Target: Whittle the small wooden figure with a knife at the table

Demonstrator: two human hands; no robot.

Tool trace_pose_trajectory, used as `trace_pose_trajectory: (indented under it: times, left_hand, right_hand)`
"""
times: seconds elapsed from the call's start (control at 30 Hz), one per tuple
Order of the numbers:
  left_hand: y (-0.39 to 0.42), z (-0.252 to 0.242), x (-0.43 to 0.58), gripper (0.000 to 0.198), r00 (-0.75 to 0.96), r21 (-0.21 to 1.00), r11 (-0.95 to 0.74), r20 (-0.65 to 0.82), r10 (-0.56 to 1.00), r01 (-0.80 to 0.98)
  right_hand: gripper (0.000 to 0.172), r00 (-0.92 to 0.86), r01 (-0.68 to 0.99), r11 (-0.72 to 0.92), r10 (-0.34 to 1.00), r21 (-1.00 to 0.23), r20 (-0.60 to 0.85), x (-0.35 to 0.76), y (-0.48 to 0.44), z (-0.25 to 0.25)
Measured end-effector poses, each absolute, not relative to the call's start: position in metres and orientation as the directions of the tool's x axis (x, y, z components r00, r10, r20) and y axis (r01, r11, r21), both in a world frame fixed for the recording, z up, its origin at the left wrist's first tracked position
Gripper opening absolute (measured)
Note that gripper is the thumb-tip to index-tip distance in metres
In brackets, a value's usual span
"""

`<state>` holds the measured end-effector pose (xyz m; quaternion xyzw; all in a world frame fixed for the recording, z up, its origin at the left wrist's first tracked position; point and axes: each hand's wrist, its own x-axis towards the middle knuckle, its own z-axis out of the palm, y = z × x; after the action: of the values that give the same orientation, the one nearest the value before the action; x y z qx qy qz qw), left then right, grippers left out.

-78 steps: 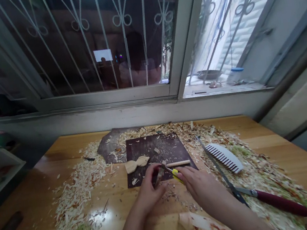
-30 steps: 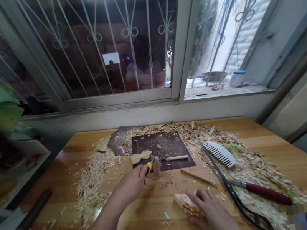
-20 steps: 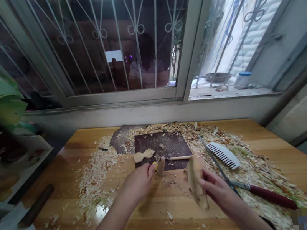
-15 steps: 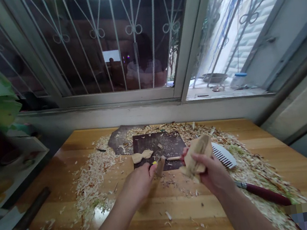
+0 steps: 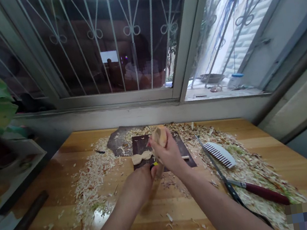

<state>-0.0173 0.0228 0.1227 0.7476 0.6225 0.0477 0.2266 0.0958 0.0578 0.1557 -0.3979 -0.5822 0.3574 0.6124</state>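
Note:
My left hand (image 5: 141, 183) is closed around what looks like a knife with a black and yellow handle (image 5: 153, 165); its blade is mostly hidden. Just above it, my right hand (image 5: 168, 151) grips a pale carved piece of wood (image 5: 161, 136) with a hollow in its top. The two hands are close together over a dark mat (image 5: 184, 147). Beside my left hand, a second carved wood piece (image 5: 142, 157) with a narrow waist lies partly on the mat. A thin pale stick (image 5: 185, 157) rests to the right of my right wrist.
Wood shavings (image 5: 91, 183) ring the work spot on the wooden table (image 5: 147, 224). To the right lie a white comb-like piece (image 5: 220, 154), a long black-handled tool (image 5: 230, 188) and a red-handled tool (image 5: 266, 192). A dark stick (image 5: 28, 215) lies at left. A barred window stands behind.
My right hand has moved left with the wood piece and turned it upright, meeting my left hand. The thin stick and the long black-handled tool are now uncovered.

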Motion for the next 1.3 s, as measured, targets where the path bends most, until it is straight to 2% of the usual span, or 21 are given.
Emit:
trace_pose_trajectory:
  times: [0.13, 0.27, 0.4, 0.57, 0.73, 0.87, 1.0, 1.17, 1.3]
  left_hand:
    - [0.023, 0.126, -0.015, 0.049, 0.239, 0.387, -0.148, -0.199, 0.950, 0.910]
    - [0.023, 0.127, -0.014, 0.045, 0.224, 0.370, -0.132, -0.219, 0.950, 0.920]
    - [0.023, 0.128, -0.013, 0.046, 0.232, 0.354, -0.150, -0.200, 0.952, 0.923]
    - [0.023, 0.131, -0.010, 0.044, 0.214, 0.331, -0.133, -0.222, 0.951, 0.934]
    - [0.022, 0.133, -0.008, 0.046, 0.221, 0.314, -0.146, -0.221, 0.950, 0.938]
    - [0.023, 0.133, -0.009, 0.044, 0.217, 0.323, -0.134, -0.237, 0.947, 0.937]
    - [0.022, 0.133, -0.011, 0.046, 0.238, 0.351, -0.158, -0.199, 0.951, 0.923]
    - [0.023, 0.130, -0.011, 0.043, 0.227, 0.335, -0.150, -0.206, 0.952, 0.930]
    - [0.024, 0.128, -0.011, 0.046, 0.255, 0.351, -0.176, -0.196, 0.947, 0.920]
  right_hand:
    - [0.016, 0.145, -0.068, 0.496, 0.863, -0.866, 0.483, 0.096, 0.058, 0.162]
    - [0.017, 0.060, -0.024, 0.429, 0.902, -0.903, 0.427, 0.096, 0.059, 0.156]
    - [0.016, 0.150, -0.170, 0.470, 0.881, -0.866, 0.448, 0.100, 0.059, 0.158]
    - [0.018, 0.078, -0.089, 0.425, 0.904, -0.901, 0.419, 0.100, 0.062, 0.154]
    - [0.017, 0.201, -0.167, 0.477, 0.874, -0.863, 0.443, 0.100, 0.064, 0.152]
    - [0.018, 0.128, -0.128, 0.435, 0.898, -0.891, 0.420, 0.100, 0.062, 0.155]
    - [0.020, 0.223, -0.264, 0.499, 0.864, -0.826, 0.451, 0.101, 0.059, 0.161]
    - [0.017, 0.144, -0.192, 0.418, 0.907, -0.888, 0.396, 0.099, 0.062, 0.151]
    - [0.022, 0.181, -0.291, 0.433, 0.901, -0.853, 0.395, 0.102, 0.067, 0.160]
